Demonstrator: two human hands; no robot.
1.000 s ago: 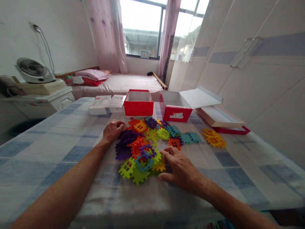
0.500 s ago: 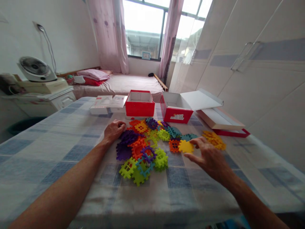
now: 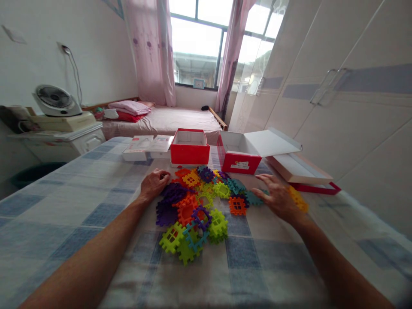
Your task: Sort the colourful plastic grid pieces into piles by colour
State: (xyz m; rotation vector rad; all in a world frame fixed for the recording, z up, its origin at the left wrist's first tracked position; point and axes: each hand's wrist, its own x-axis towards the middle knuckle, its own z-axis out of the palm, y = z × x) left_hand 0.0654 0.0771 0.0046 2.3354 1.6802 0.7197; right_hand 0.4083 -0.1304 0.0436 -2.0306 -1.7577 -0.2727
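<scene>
Interlocking plastic building pieces in purple, orange, green, teal and yellow lie in a loose pile on the cloth. At the pile's left edge my left hand [image 3: 155, 183] rests with its fingers curled in, and nothing shows in them. It is nearest to the purple pieces [image 3: 175, 193] and orange pieces [image 3: 180, 175]. My right hand [image 3: 274, 196] is open, thumb and fingers apart, reaching over by the teal pieces [image 3: 254, 197]. Behind its wrist, the yellow pieces [image 3: 298, 200] are partly hidden. An orange window piece [image 3: 237, 206] lies left of this hand.
Behind the pile stand an open red box [image 3: 189, 153] and a second red box [image 3: 240, 164] with its white flap folded out. A box lid [image 3: 302, 168] lies at right, white packages [image 3: 138, 150] at left. A checked tablecloth [image 3: 96, 214] covers the table.
The yellow piece that my right hand held is out of its fingers. That hand has opened and shifted slightly up and right. My left hand stays in place; the view has tilted up a little.
</scene>
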